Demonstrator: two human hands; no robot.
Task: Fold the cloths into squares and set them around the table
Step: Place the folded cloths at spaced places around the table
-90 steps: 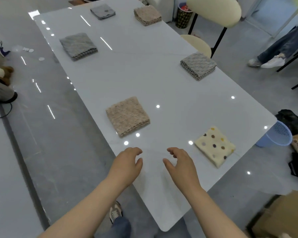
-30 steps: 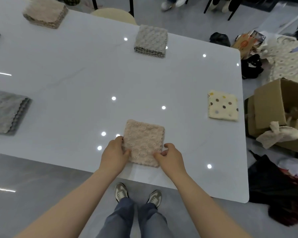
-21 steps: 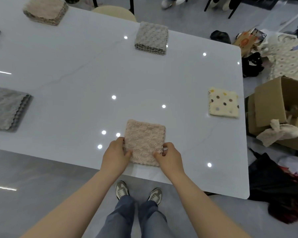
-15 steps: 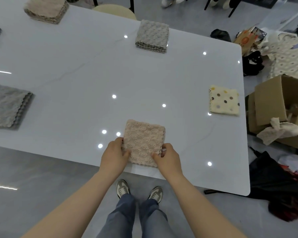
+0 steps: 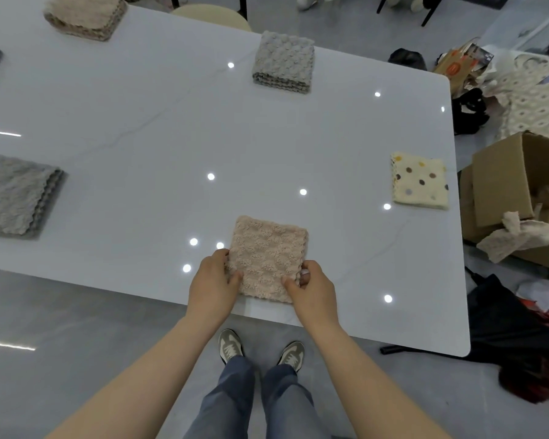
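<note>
A glossy white table (image 5: 140,122) fills the head view, with folded squares spaced along its edges: a grey cloth (image 5: 284,61) at the far side and a dotted cloth (image 5: 420,183) by the right end. The beige cloth (image 5: 268,258) lies folded close to the near edge, directly before the person. The left hand (image 5: 214,282) pinches its near-left corner, thumb on top; the right hand (image 5: 313,288) pinches the near-right corner likewise. The step likely goes best by squaring the cloth to the table's edge, keeping the layers aligned, then letting go without dragging.
</note>
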